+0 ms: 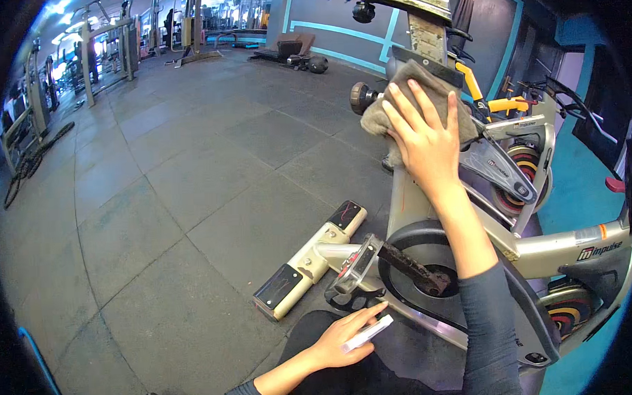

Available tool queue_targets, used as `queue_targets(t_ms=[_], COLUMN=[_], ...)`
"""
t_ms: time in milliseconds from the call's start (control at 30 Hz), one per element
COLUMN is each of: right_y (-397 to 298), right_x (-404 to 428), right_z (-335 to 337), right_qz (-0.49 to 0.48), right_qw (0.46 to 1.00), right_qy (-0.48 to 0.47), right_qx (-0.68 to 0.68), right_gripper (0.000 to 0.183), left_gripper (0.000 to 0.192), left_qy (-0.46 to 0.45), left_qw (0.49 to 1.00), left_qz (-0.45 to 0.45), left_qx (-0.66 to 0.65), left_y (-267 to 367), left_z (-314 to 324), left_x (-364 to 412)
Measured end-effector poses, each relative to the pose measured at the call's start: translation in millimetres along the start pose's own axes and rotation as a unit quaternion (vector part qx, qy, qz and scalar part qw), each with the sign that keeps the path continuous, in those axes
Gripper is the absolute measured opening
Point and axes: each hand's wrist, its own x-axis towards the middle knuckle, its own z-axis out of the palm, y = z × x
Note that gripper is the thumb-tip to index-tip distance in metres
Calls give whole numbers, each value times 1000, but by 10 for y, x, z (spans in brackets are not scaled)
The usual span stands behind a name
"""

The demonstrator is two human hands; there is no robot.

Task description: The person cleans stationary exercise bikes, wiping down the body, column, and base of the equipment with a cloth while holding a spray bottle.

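My right hand (423, 133) lies with spread fingers over a grey-brown cloth (462, 122), pressing it onto the upper frame of an exercise bike just below the seat post (428, 34). A black adjustment knob (363, 97) sticks out left of the cloth. Part of the frame is hidden under cloth and hand. Lower down, my left hand (347, 337) is closed around a slim white object (368, 333), too little of which shows to name it surely. The index finger points toward the bike's pedal (357, 264), close to its black strap cage (351, 298).
The crank arm (415, 270) and a stabiliser foot bar (310, 260) sit low on the bike. More bikes with yellow parts (508, 104) stand at right. Dumbbells (311, 63), a battle rope (33, 160) and weight machines (107, 53) lie beyond on the rubber-tile floor (189, 165).
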Motion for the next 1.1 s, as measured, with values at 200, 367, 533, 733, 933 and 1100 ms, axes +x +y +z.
queue_targets(t_ms=[200,367,533,733,933,1100], right_y=[-94,-298,-337,-183,-11,-180], right_x=[-93,-651,-942,-429,229,39], right_z=[-69,-221,-286,-32,91,111], right_qz=[50,77,68,24,12,38], right_qw=[997,990,987,996,998,995], right_qy=[-66,-115,-142,-78,-4,-26], right_qx=[0,-3,10,-28,-62,-84], right_gripper=[61,55,48,48,45,47], left_gripper=[76,79,77,77,79,77], left_qy=[5,-10,1,-6,-14,10], left_qw=[1000,999,999,998,1000,999], left_qz=[-6,-44,-32,-50,-26,-39], left_qx=[1,-22,-26,-22,4,13], left_y=[0,-9,-13,30,56,36], left_z=[-15,-30,-58,-47,-20,-37], left_x=[-8,-56,-34,-52,-34,-51])
